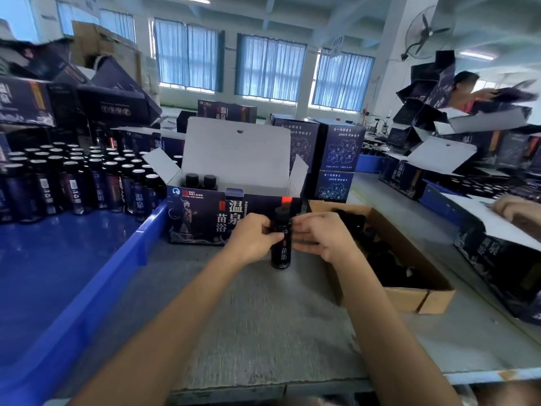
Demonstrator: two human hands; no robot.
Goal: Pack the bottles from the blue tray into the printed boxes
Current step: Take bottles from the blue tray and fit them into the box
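Bottle [281, 253] upright on the table [263, 317], near its middle, just in front of the open printed box [199, 218]. I see my left hand [253, 240] gripping its left side and my right hand [325, 235] pinching its right. Two capped bottles [200, 180] stand in the box's left end. Loose bottles [87, 183] crowd the far end of the blue tray [87, 288] along the table's left edge.

Grey table [263, 317] with tray [140, 247], box [199, 218], carton [409, 297]

Boxed bottles [191, 180] mostly hidden, perhaps two.
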